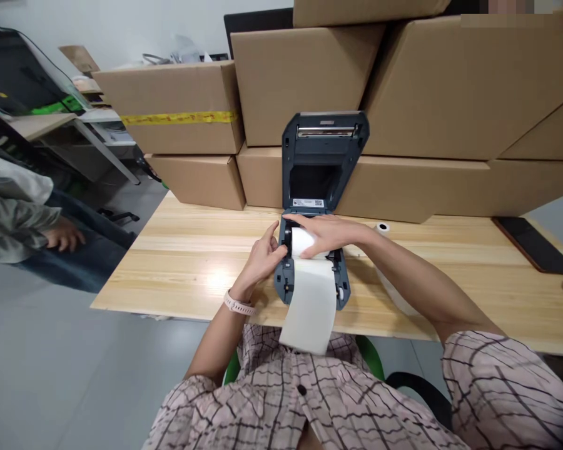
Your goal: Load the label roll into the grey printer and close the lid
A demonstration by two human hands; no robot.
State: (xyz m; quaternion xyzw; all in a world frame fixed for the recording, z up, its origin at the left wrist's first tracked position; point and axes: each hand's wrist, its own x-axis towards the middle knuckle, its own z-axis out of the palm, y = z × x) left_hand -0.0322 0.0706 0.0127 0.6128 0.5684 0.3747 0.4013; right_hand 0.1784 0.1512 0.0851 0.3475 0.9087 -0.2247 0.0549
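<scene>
On the table stands a dark label printer [284, 275] with its lid [326, 156] raised. A white paper roll [302, 242] sits inside, and a white paper strip [309, 306] runs from it over the front edge of the printer. My right hand [327, 232] lies across the roll with fingers spread and thumb stretched over the paper; its farther fingers are partly hidden. At the printer's left side is my left hand [264, 255], its thumb touching the rim near the roll's end and its index finger extended, nothing held in it.
Cardboard boxes [304, 81] are stacked behind the printer. Behind my right forearm stands a small white roll [382, 228]. A dark flat device [535, 244] lies at the table's [159, 275] right. At the left is another person's hand [63, 236].
</scene>
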